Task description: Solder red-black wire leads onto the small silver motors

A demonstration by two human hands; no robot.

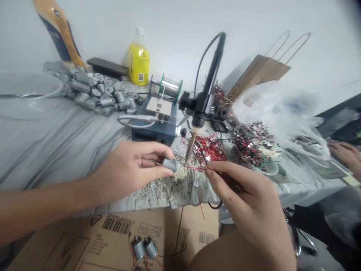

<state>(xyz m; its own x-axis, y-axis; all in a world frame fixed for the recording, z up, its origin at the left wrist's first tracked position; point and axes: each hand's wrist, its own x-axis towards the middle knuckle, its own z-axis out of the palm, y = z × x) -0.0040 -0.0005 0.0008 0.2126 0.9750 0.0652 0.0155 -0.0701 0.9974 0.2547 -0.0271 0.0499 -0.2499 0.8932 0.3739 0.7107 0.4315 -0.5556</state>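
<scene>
Motor (170, 164) gripped in the left hand (128, 169), fingers curled closed around the silver casing, right over the grey sheet of the bench (64, 146)! Over on the other side, right hand (234, 188) nearly closed, thumb and forefinger pinching a thin red wire (194, 169), with the wire's far end reaching to just beside the motor. Soldering iron (194, 143) mounted upright on a black stand arm, tilted slightly, its tip right by the motor; contact impossible to call from this angle! Scattered around the tip, a heap of red-and-black wires (211, 148), with a bigger tangle (251, 143) further right. Behind the action, soldering station (158, 131) topped by a spool of solder (169, 87), then a big pile of loose motors (96, 92) to the left. Yellow bottle (139, 62) against the wall, paper bag (259, 73) and plastic bag (270, 109) to the right. Down front, two wired motors (145, 248) on flattened cardboard (158, 229). At the far right edge, a co-worker's hand (345, 156) resting on the bench!
</scene>
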